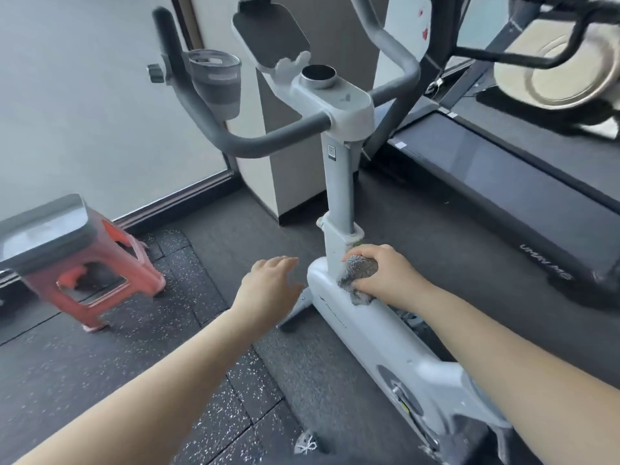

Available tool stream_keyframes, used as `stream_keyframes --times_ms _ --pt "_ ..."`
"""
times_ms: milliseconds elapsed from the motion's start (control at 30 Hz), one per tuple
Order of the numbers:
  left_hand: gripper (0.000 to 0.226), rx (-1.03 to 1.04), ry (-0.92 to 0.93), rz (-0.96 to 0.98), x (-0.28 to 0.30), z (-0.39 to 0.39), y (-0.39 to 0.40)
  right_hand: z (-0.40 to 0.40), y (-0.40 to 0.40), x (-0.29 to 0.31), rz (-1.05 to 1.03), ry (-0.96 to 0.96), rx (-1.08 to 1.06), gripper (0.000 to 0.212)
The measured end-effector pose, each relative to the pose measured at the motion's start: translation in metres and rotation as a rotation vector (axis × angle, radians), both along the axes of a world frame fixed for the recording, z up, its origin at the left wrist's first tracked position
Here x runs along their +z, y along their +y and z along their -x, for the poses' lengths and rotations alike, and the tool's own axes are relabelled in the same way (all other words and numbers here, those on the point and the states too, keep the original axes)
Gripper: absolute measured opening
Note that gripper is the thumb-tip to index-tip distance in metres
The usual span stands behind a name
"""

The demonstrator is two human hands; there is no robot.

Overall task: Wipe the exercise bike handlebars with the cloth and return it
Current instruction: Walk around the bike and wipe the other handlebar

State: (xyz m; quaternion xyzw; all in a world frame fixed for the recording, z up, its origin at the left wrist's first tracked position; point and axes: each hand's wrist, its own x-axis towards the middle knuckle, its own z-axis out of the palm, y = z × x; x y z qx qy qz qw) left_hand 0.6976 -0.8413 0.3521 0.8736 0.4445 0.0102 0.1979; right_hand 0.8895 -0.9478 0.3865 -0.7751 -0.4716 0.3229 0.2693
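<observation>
The grey cloth [357, 278] is held bunched under the right hand [382, 276], on the bike frame [369, 327]. It appears soft, light and easily gathered anywhere. The left hand [268, 283] is spread empty.

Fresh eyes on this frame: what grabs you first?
The white bike runs up the centre, dark handlebars curving out at the top. Low on its frame, the right hand presses a grey cloth at the post's base, while the left hand hovers open beside it. A red stool stands at left.
</observation>
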Motion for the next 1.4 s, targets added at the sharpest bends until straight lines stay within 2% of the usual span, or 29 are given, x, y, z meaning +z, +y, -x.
stream_keyframes --times_ms 100,333,533,767,1067,1400 --pt "0.058 -0.109 0.121 -0.096 -0.015 0.004 -0.027 0.003 -0.028 -0.018 0.023 -0.034 -0.041 0.044" --pt "0.066 -0.209 0.283 -0.177 -0.048 0.030 -0.104 0.015 -0.106 -0.055 0.103 -0.129 -0.062 0.039" --pt "0.065 -0.224 0.374 -0.207 -0.057 0.056 -0.164 0.035 -0.174 -0.066 0.154 -0.113 -0.158 0.056" --pt "0.063 -0.268 0.334 -0.219 -0.044 0.075 -0.209 0.066 -0.241 -0.054 0.158 -0.206 -0.233 0.047" --pt "0.063 -0.441 0.268 -0.206 -0.051 0.118 -0.294 0.144 -0.360 -0.055 0.178 -0.230 -0.407 0.015" --pt "0.062 -0.692 0.275 -0.241 -0.051 0.125 -0.401 0.192 -0.489 -0.064 0.227 -0.097 -0.651 0.020"
